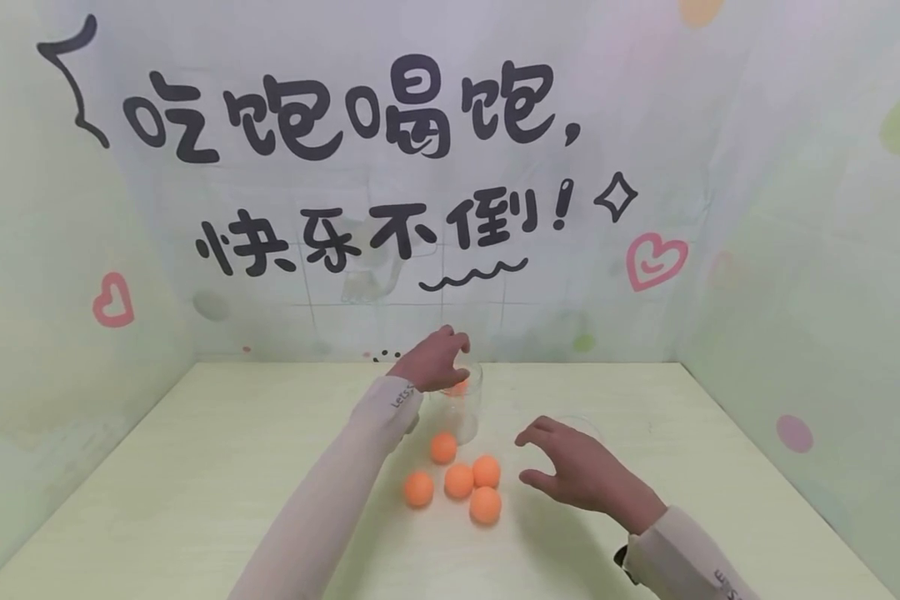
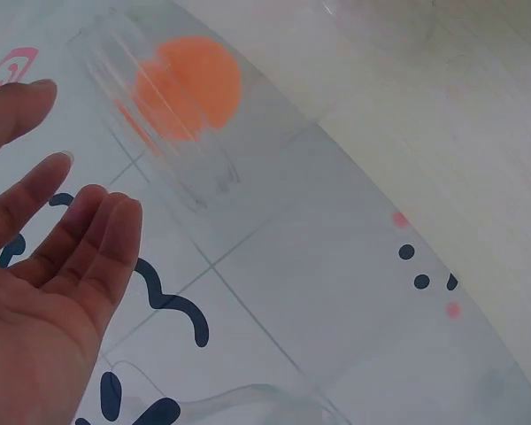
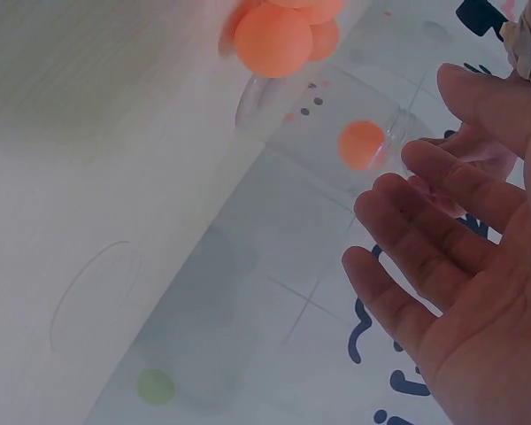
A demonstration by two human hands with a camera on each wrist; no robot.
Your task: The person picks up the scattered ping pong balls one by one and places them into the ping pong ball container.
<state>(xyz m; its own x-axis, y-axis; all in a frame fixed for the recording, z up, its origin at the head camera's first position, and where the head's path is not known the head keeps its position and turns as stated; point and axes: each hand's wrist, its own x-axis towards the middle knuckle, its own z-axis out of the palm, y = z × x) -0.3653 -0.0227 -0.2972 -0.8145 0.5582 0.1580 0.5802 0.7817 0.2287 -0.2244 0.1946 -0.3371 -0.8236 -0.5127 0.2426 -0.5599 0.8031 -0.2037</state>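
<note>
Orange balls [image 1: 485,506] lay nearest, 5 of them on the table [image 1: 157,483]: 3 appeared gathered in a tight group, 1 was a little to the left, and 1 was near the foot of a clear jar [image 1: 462,421]. Beside them, the person's right hand [image 1: 581,468] hung above the table; its fingers were slightly bent and a little spread, the thumb stood apart, and they held nothing. Farther away stood the jar, and in its upper part, just below the rim, 1 more ball [image 1: 460,388] showed. The left hand [image 1: 431,360] was over the jar's mouth, with loosely curved fingers, 2 of them close together, and it pinched nothing. The filling of the jar seemed to be at an early stage: 1 ball was in, 5 were left outside.

Some parts were difficult to see. The left hand covered a part of the rim, and whether the 6th ball rested on something or was falling could not be told. In the right wrist view, a faint round outline [image 3: 96,297] on the table was perhaps a clear lid.
</note>
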